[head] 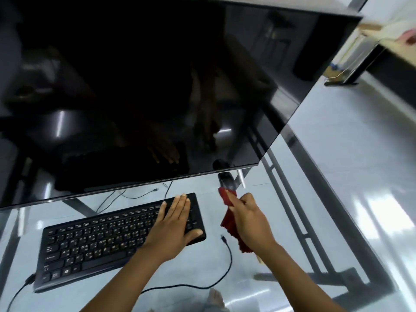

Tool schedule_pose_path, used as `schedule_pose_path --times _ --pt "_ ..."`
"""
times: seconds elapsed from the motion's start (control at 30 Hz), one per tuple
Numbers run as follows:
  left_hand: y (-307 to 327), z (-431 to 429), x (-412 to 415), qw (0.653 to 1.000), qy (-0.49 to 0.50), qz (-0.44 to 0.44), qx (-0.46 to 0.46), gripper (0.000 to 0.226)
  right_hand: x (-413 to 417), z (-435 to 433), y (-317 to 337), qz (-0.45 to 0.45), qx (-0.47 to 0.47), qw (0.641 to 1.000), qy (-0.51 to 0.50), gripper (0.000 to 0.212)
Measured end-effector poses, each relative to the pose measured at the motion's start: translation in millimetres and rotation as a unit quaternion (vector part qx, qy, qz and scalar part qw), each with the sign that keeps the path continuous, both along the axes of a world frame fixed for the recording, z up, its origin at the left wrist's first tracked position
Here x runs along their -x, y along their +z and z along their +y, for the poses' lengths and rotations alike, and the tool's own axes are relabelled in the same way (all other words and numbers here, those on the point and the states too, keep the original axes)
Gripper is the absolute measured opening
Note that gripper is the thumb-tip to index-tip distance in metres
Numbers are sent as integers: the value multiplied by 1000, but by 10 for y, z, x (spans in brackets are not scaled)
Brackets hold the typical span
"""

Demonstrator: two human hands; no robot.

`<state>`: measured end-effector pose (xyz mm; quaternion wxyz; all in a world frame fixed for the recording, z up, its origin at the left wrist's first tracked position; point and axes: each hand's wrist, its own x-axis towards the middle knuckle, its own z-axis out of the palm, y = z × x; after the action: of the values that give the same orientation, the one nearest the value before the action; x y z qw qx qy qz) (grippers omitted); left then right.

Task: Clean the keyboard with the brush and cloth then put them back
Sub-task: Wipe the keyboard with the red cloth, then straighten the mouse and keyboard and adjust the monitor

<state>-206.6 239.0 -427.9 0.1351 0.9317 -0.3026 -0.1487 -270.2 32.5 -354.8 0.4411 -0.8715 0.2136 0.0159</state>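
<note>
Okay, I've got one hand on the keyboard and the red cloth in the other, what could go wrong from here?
1. The left hand lies flat on the right end of the black keyboard; leaning on it may press keys.
2. The red cloth bunched in the right hand hangs near the loose black cable end and could drag it.
3. The large dark monitor sits close above the keyboard; a wide wipe might bump it.

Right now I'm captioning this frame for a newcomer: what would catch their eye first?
The big dark monitor fills the upper frame, tilted above a glass desk. Below it, the left hand lies flat on the right end of the black keyboard, while the right hand grips a red cloth beside it.
</note>
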Motion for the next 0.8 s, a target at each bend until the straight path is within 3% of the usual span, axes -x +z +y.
schedule_pose_path --times 0.27,0.37,0.43,0.5,0.57,0.67,0.8 --pt "8 -1209 73 998 -64 0 -15 93 189 -896 -286 27 19 996 -81 39" --pt "-44 -1386 116 998 -63 8 -27 92 276 -1082 -574 51 51 997 4 23" --pt "-97 -1434 144 997 -64 7 -43 96 373 -1155 -733 77 95 990 75 40" --pt "-133 -1441 172 997 -57 4 -49 98 436 -1222 -932 78 235 959 135 62" --pt "-145 -1405 190 998 -46 3 -50 96 446 -1244 -1024 40 310 936 159 62" --pt "-147 -1245 176 998 -31 -4 -48 95 320 -1222 -906 -45 319 939 122 40" --pt "-77 -848 111 999 31 -12 -34 94 44 -977 -672 -108 301 937 139 45"
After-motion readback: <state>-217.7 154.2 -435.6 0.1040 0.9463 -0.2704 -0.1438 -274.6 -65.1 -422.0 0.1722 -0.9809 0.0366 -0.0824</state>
